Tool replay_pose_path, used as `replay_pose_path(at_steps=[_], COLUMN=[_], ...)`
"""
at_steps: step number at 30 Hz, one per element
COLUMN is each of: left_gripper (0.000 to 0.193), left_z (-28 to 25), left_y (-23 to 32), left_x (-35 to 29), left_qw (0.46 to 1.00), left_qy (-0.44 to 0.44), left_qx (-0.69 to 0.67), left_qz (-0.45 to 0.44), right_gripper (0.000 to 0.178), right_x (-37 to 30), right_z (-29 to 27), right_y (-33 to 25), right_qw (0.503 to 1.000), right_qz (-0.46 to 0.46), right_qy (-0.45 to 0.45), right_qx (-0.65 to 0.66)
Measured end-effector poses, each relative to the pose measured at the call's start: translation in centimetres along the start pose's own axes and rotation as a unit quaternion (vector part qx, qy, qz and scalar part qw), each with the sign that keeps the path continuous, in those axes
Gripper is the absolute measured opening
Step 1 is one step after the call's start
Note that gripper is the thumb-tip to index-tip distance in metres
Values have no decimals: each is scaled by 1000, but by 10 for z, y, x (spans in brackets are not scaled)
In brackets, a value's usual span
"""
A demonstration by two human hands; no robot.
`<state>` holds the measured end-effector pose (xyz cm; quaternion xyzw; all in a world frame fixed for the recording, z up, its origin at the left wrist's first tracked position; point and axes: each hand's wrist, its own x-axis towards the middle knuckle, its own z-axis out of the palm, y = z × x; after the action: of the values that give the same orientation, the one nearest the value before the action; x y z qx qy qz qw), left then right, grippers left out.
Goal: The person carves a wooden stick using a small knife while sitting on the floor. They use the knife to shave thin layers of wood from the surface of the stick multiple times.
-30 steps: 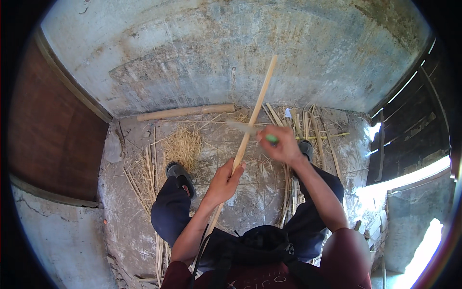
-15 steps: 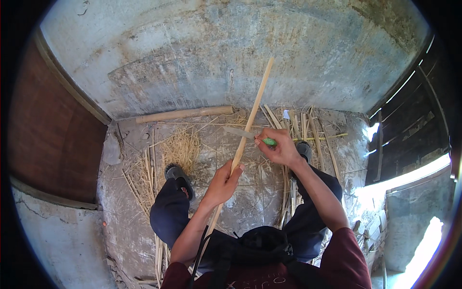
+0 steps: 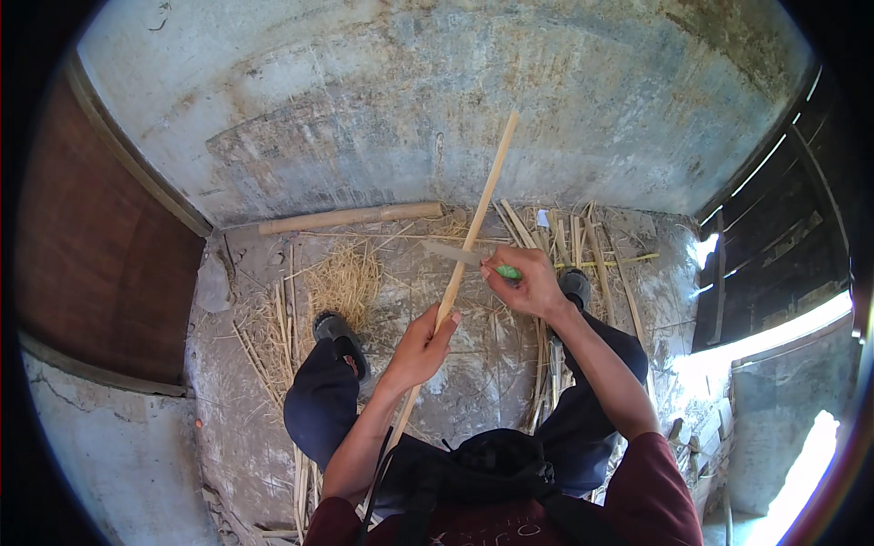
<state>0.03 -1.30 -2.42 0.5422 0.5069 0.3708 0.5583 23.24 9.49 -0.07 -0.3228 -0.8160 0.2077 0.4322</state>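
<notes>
While the left hand [image 3: 421, 350] keeps its grip closed around a long pale wooden strip [image 3: 492, 188], thumb lying along it, the right hand [image 3: 528, 280] has its fingers curled about the green handle [image 3: 510, 272] of a knife [image 3: 455, 254]. The strip slants from near the person's lap up and to the right, its far end showing against the stained grey wall [image 3: 364, 109]. Above the left hand, the knife's blade crosses the strip and points to the left; how firmly its edge meets the wood, I cannot tell.

Below, a heap of straw-coloured shavings [image 3: 344, 278] lies on the dusty floor [image 3: 473, 387], just beyond the left shoe [image 3: 339, 335]. A thick round pole [image 3: 350, 217] rests near the foot of the wall. Loose strips [image 3: 603, 264] lie around the right shoe [image 3: 575, 287], with a small white scrap [image 3: 543, 218] among them. Over to the left stands a reddish-brown panel [image 3: 109, 237]; to the right, dark boards [image 3: 774, 227] let bright light through their gaps.
</notes>
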Motion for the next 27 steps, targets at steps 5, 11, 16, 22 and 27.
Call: replay_pose_path(at_steps=[5, 11, 16, 22, 27], left_gripper=[34, 29, 28, 28, 29], left_z=[1, 5, 3, 5, 4], left_y=[-2, 3, -6, -3, 0], left_x=[-1, -5, -4, -4, -5], left_qw=[997, 997, 996, 998, 999], left_qy=[-2, 17, 13, 10, 10], left_qx=[68, 59, 64, 41, 34], left_qz=[25, 43, 59, 39, 35], right_gripper=[10, 11, 8, 8, 9], right_x=[2, -1, -2, 4, -1], right_z=[-2, -2, -4, -4, -7], right_y=[3, 0, -17, 2, 7], right_qw=[999, 1000, 999, 999, 1000], right_qz=[-12, 8, -31, -9, -19], right_qy=[-19, -1, -38, 30, -6], right_qx=[31, 2, 2, -11, -1])
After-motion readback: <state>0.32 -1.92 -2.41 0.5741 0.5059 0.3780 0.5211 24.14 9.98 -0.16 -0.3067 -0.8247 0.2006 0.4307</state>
